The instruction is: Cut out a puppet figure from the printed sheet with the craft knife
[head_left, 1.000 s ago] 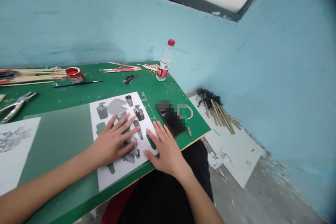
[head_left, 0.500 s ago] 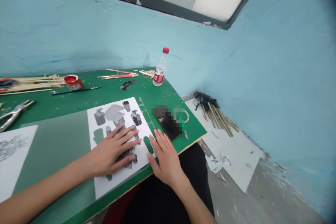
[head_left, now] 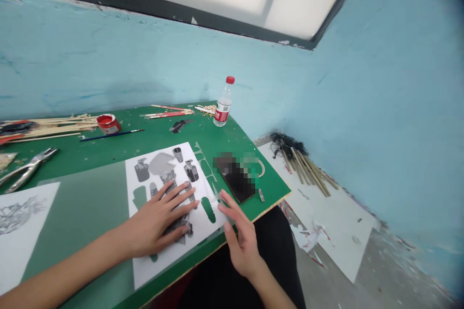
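Red paint (head_left: 107,119) sits in the jar (head_left: 109,128); left hand (head_left: 159,219) spread on the printed sheet (head_left: 198,226), right hand (head_left: 241,239) spread beside.

- A small craft workshop: a green table (head_left: 108,157) stands against a rough blue wall (head_left: 362,106).
- At the table's far edge: a red paint pot (head_left: 108,124), a thin brush (head_left: 112,134) and bamboo sticks (head_left: 47,125).
- On the table's left side: metal pliers (head_left: 27,170).
- On its near side: a printed sheet (head_left: 159,164) of grey cut-out shapes.
- On the floor right of the table: a stick bundle (head_left: 308,166) and paint-flecked boards (head_left: 337,231).
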Demonstrator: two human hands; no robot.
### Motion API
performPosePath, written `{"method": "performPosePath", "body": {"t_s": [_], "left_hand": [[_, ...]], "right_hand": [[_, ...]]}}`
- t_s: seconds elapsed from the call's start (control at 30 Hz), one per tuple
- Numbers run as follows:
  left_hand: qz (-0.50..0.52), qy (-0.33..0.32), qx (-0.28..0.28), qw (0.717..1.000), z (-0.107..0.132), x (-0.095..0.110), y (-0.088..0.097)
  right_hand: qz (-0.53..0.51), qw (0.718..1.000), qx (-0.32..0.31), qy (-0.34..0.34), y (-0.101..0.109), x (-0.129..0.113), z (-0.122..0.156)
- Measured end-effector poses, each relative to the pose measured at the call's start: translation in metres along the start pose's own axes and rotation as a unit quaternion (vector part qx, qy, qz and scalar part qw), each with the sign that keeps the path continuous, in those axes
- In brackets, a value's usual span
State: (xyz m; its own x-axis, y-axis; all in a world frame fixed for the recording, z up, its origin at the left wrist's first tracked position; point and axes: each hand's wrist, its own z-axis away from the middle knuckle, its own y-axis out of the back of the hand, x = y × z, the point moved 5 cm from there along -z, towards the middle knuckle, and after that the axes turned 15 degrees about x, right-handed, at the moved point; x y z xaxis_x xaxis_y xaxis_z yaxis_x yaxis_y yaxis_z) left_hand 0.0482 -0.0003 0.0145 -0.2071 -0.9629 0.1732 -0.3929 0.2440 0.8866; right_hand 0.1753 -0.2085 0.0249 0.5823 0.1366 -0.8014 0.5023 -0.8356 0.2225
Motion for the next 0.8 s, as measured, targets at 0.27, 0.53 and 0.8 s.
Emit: {"method": "performPosePath", "body": {"t_s": [0.27, 0.53, 0.8], "left_hand": [[-0.008, 0.0, -0.001, 1.0, 0.001, 0.0, -0.002], [0.0, 0.011, 0.016, 1.0, -0.001, 0.002, 0.0], [0.007, 0.015, 0.018, 1.0, 0.001, 0.001, -0.001]], "right_hand": [[-0.053, 0.994, -0.022, 0.088, 0.001, -0.036, 0.012], [0.014, 0.997, 0.032, 0.073, 0.007, -0.04, 0.014], [0.016, 0.981, 0.147, -0.129, 0.013, -0.005, 0.008]]}}
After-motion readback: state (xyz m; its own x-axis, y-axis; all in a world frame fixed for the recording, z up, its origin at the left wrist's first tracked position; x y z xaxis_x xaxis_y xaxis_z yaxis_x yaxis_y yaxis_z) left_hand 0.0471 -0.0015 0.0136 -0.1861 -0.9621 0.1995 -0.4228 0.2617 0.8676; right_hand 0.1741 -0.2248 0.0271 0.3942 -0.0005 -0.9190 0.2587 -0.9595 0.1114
